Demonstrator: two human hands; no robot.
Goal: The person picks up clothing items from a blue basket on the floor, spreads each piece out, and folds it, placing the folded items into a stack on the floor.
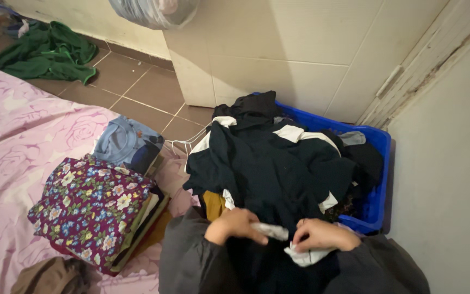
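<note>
now both hands, left hand point(234, 225) and right hand point(322, 234), pinch closed on the white trim point(270, 231) of a dark garment point(267, 169) over the blue basket point(373, 204); it looks soft, light, best held at the edge.

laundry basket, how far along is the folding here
Done: a folded stack sits on the pink bedsheet, floral piece on top. In hand: the left hand and right hand both pinch a white cloth. Left: the blue basket is heaped with dark clothes, and a green garment lies on the floor.
</note>
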